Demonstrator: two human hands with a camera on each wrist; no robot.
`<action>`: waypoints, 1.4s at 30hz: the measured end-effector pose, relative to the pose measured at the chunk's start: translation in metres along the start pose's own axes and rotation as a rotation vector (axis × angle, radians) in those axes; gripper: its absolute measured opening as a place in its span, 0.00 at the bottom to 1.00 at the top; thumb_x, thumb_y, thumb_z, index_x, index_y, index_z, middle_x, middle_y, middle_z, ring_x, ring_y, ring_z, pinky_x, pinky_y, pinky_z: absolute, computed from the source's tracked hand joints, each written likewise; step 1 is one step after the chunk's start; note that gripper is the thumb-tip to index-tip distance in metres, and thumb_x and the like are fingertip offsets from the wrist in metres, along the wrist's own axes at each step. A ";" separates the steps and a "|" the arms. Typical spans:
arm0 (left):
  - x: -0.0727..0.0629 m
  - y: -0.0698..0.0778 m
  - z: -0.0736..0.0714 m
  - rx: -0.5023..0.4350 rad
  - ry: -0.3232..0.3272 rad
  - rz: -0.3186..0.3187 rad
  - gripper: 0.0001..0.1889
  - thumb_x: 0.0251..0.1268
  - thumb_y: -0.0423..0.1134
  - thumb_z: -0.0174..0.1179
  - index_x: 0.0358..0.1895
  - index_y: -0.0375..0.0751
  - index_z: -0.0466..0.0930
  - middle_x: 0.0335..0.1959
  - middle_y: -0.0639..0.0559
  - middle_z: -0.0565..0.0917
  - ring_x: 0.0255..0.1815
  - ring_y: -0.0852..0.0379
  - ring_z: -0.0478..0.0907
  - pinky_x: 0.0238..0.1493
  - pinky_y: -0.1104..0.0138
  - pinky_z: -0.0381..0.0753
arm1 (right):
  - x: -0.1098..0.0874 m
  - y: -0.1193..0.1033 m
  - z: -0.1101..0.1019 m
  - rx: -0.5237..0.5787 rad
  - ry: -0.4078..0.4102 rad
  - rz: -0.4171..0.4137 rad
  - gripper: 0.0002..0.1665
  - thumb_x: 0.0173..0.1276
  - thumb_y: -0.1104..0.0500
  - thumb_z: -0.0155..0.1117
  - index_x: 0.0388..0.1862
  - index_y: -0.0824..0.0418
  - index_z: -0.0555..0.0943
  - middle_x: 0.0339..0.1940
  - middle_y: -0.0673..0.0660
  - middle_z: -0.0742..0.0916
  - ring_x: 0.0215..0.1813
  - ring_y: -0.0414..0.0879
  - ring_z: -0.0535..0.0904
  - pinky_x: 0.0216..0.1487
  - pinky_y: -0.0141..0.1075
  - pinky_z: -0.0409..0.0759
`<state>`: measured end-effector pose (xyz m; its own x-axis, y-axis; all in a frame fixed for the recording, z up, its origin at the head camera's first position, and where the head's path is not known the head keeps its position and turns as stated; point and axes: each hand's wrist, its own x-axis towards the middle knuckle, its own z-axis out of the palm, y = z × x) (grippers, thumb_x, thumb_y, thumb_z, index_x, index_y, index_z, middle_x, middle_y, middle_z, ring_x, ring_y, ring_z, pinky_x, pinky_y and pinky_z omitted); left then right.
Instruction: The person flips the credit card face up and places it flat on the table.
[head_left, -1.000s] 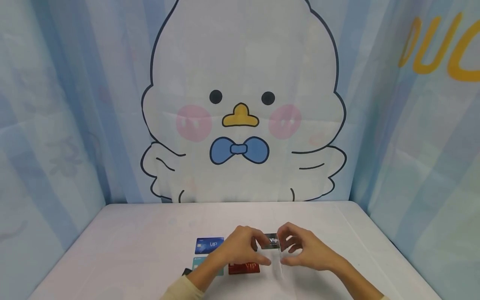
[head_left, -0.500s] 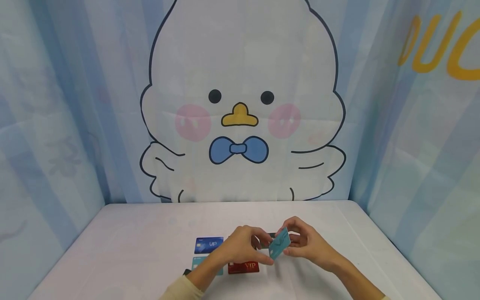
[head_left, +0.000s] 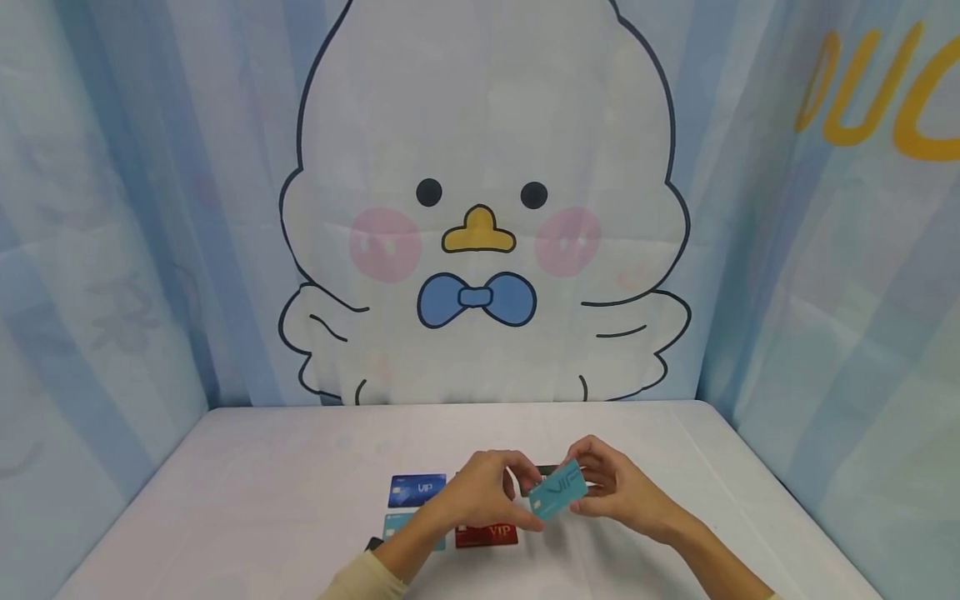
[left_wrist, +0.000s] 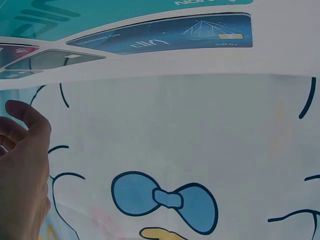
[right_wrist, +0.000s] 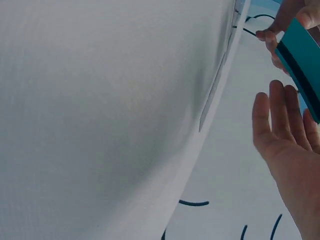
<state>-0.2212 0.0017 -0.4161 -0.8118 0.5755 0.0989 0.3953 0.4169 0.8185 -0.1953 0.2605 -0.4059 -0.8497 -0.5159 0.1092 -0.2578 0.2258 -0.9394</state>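
Note:
A teal VIP card is held tilted over the table between my two hands. My left hand pinches its left end, thumb low and fingers above. At the card's right edge, my right hand holds on with curled fingers and thumb. The right wrist view shows the back of the card with a dark stripe, a left fingertip at its upper corner and my right hand by its lower end. In the left wrist view, part of a hand shows at the left edge.
On the white table lie a blue VIP card, a light teal card partly behind my left arm, a red VIP card and a dark card mostly hidden. A duck-print curtain stands behind.
The teal card has turned from edge-on to showing its printed face, then shifted slightly left toward my left hand. My right hand has tilted up a little; the left has barely moved.

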 end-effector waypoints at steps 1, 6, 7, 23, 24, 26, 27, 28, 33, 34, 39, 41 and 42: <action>0.000 0.000 0.000 0.010 -0.002 0.001 0.23 0.46 0.43 0.84 0.48 0.51 0.87 0.35 0.57 0.84 0.30 0.62 0.76 0.31 0.72 0.80 | 0.000 0.000 0.000 -0.042 0.004 0.005 0.31 0.66 0.64 0.72 0.61 0.69 0.67 0.56 0.68 0.82 0.56 0.49 0.84 0.58 0.37 0.83; 0.001 -0.001 0.002 0.088 -0.003 -0.020 0.23 0.44 0.45 0.85 0.46 0.52 0.87 0.34 0.60 0.82 0.29 0.63 0.74 0.30 0.72 0.79 | 0.000 -0.001 -0.002 -0.296 0.020 0.029 0.32 0.60 0.59 0.78 0.58 0.64 0.73 0.52 0.59 0.84 0.54 0.47 0.83 0.52 0.40 0.83; 0.001 -0.001 0.003 0.111 -0.003 -0.022 0.23 0.44 0.45 0.85 0.45 0.52 0.87 0.34 0.60 0.82 0.29 0.63 0.74 0.30 0.72 0.78 | 0.000 -0.001 -0.003 -0.348 0.025 0.034 0.31 0.59 0.57 0.79 0.57 0.62 0.74 0.51 0.57 0.84 0.53 0.45 0.83 0.50 0.41 0.83; 0.011 0.001 0.016 0.487 -0.018 -0.039 0.21 0.41 0.51 0.85 0.42 0.55 0.91 0.31 0.64 0.80 0.31 0.67 0.72 0.41 0.67 0.74 | 0.006 -0.001 0.012 -0.873 0.024 0.134 0.25 0.44 0.52 0.83 0.42 0.50 0.83 0.38 0.43 0.80 0.44 0.44 0.75 0.48 0.43 0.77; 0.012 0.001 0.017 0.491 -0.020 -0.038 0.21 0.41 0.50 0.85 0.42 0.54 0.91 0.31 0.63 0.80 0.31 0.66 0.71 0.40 0.67 0.74 | 0.006 -0.001 0.012 -0.890 0.024 0.137 0.25 0.44 0.52 0.83 0.42 0.50 0.83 0.38 0.43 0.80 0.44 0.43 0.75 0.48 0.44 0.77; 0.012 0.002 0.017 0.501 -0.026 -0.036 0.22 0.41 0.50 0.85 0.43 0.53 0.91 0.30 0.62 0.79 0.30 0.66 0.71 0.40 0.67 0.74 | 0.007 -0.001 0.013 -0.915 0.025 0.144 0.25 0.44 0.51 0.84 0.42 0.50 0.84 0.38 0.43 0.81 0.44 0.43 0.76 0.49 0.47 0.78; 0.013 0.002 0.018 0.504 -0.026 -0.035 0.22 0.41 0.50 0.85 0.43 0.52 0.91 0.30 0.62 0.79 0.30 0.65 0.71 0.40 0.67 0.73 | 0.007 -0.001 0.013 -0.923 0.026 0.147 0.25 0.44 0.51 0.84 0.42 0.50 0.84 0.38 0.43 0.81 0.44 0.43 0.76 0.49 0.48 0.78; 0.013 0.002 0.018 0.506 -0.028 -0.032 0.22 0.42 0.49 0.85 0.43 0.52 0.91 0.30 0.62 0.79 0.30 0.65 0.70 0.40 0.67 0.73 | 0.007 -0.001 0.013 -0.932 0.026 0.151 0.25 0.44 0.50 0.85 0.42 0.50 0.85 0.38 0.43 0.82 0.44 0.43 0.76 0.50 0.49 0.78; 0.014 0.002 0.019 0.501 -0.030 -0.027 0.22 0.42 0.48 0.85 0.43 0.50 0.92 0.30 0.61 0.79 0.30 0.65 0.71 0.38 0.68 0.72 | 0.007 -0.001 0.013 -0.957 0.026 0.170 0.25 0.44 0.49 0.86 0.42 0.50 0.85 0.39 0.43 0.83 0.46 0.43 0.76 0.51 0.53 0.78; 0.014 0.002 0.020 0.504 -0.030 -0.027 0.22 0.42 0.48 0.85 0.44 0.50 0.92 0.30 0.61 0.79 0.30 0.65 0.71 0.38 0.68 0.72 | 0.008 -0.001 0.013 -0.960 0.024 0.174 0.25 0.45 0.49 0.86 0.42 0.50 0.85 0.39 0.43 0.83 0.46 0.43 0.76 0.51 0.53 0.78; 0.015 0.002 0.021 0.536 -0.034 -0.034 0.22 0.43 0.50 0.85 0.44 0.51 0.92 0.30 0.62 0.80 0.31 0.66 0.71 0.41 0.66 0.74 | 0.008 0.001 0.014 -0.959 0.014 0.191 0.25 0.46 0.49 0.86 0.42 0.51 0.86 0.38 0.43 0.83 0.46 0.43 0.76 0.51 0.53 0.77; 0.016 0.001 0.022 0.545 -0.036 -0.035 0.22 0.44 0.50 0.85 0.45 0.51 0.92 0.31 0.62 0.81 0.31 0.66 0.71 0.41 0.65 0.75 | 0.007 0.001 0.014 -0.956 0.013 0.200 0.25 0.46 0.49 0.86 0.43 0.51 0.86 0.39 0.43 0.83 0.46 0.43 0.76 0.52 0.53 0.77; 0.016 0.001 0.023 0.546 -0.037 -0.037 0.22 0.44 0.50 0.85 0.45 0.51 0.92 0.31 0.62 0.81 0.31 0.66 0.71 0.42 0.64 0.76 | 0.008 0.001 0.014 -0.953 0.013 0.206 0.25 0.46 0.49 0.86 0.43 0.51 0.86 0.39 0.44 0.83 0.46 0.44 0.75 0.52 0.54 0.77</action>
<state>-0.2238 0.0273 -0.4263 -0.8175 0.5739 0.0471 0.5405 0.7364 0.4069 -0.1957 0.2455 -0.4107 -0.9233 -0.3836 -0.0188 -0.3628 0.8873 -0.2848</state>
